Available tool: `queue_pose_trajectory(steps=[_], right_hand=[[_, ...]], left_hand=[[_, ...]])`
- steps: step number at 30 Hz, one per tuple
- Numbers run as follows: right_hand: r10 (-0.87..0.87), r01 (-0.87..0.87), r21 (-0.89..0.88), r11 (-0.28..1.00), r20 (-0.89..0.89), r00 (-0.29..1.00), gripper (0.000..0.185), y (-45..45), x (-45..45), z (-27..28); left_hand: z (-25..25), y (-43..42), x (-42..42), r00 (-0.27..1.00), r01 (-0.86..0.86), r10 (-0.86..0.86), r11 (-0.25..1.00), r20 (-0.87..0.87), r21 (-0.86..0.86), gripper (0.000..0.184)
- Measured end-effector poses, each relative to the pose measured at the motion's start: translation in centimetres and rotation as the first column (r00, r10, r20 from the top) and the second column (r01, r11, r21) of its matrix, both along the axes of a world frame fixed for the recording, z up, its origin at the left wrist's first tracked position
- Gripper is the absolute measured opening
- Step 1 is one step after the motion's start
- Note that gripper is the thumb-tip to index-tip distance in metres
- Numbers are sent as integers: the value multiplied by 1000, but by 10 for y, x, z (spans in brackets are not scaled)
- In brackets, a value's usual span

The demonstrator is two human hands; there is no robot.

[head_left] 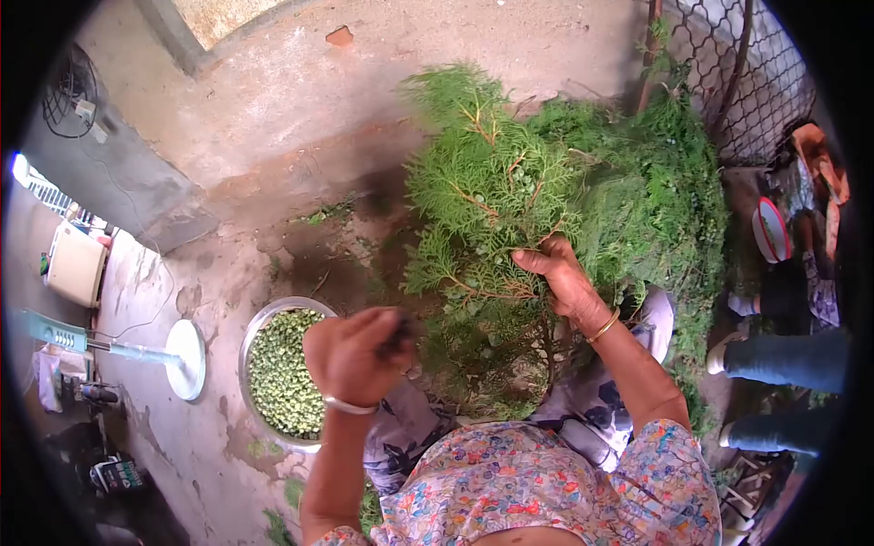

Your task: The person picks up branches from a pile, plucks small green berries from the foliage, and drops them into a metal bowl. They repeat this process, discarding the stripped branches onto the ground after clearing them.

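Nearest is the person's loose top (537, 464), thin cloth in a busy multicoloured floral print, above pale trousers (401, 432) with dark patterning. The left hand (350, 355), wearing a smooth silver-toned bangle (350, 406), is blurred; its grip looks curled closed around a dark object (397, 338) too smeared to identify. The right hand (569, 282), with a slim gold-toned bangle (604, 326) at the wrist, has its grip closed, thumb and fingers pinching a leafy branch (487, 191). The branch is held up in front of the knees, gripped near one side, which probably leaves its flat, feathery sprays fanned out and easy to see; thin brownish twigs run through the green, with small rounded pale-green growths among them. Beside the left forearm, a round, shiny metal bowl (244, 366) stands on the floor (214, 455), full of small, knobbly green pieces (284, 378); its place seems chosen for easy reach. To the right lies a dense, soft-looking heap of similar greenery (655, 200), presumably kept close at hand. Farther right stand another person's legs in blue jeans (787, 359). Beyond rise a rough, stained plaster wall (300, 91) and a wire-mesh fence (774, 73) of angular openings.
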State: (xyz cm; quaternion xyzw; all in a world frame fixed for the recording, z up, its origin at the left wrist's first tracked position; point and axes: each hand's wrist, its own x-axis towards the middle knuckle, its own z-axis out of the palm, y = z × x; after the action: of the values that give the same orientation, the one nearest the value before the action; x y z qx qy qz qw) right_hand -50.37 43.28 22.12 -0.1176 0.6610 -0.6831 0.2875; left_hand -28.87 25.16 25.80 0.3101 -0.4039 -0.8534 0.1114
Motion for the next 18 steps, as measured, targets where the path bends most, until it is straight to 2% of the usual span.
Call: queue_pose_trajectory(steps=[3,5,6,8,9,11,12,14,15,17,18], right_hand=[[117,-116,-16,993,18,993,36,4,-3,-11],[128,-128,-31,991,14,992,36,5,-1,-7],[138,-138,-33,990,-4,990,37,8,0,-4],[175,-175,-8,985,-1,985,36,14,-4,1],[220,-220,23,975,-3,976,36,16,-6,3],[204,-204,-1,979,4,979,36,19,-6,6],[194,-194,-25,981,5,981,36,19,-5,5],[156,-156,3,988,-6,988,35,18,-4,3],[122,-121,33,992,-25,992,35,18,-3,2],[128,-126,65,990,-36,991,32,20,-5,3],[190,-186,81,979,-37,981,31,21,-5,9]], left_hand=[[-24,36,-35,994,92,-88,994,69,-57,21],[-28,50,-51,994,105,-107,971,-3,214,26],[-28,53,-53,993,110,-114,971,7,210,26],[-26,59,-58,984,140,-94,932,-150,335,32],[-25,62,-59,984,145,-101,931,-146,336,32],[-24,65,-56,964,182,-95,918,-249,353,34],[-33,61,-54,965,183,-98,917,-243,356,34],[-50,51,-51,950,276,-157,828,-272,488,30],[-57,51,-49,951,276,-159,826,-266,492,30],[-53,56,-51,988,148,-150,911,-23,385,30],[-50,57,-54,988,147,-151,911,-20,386,30]])
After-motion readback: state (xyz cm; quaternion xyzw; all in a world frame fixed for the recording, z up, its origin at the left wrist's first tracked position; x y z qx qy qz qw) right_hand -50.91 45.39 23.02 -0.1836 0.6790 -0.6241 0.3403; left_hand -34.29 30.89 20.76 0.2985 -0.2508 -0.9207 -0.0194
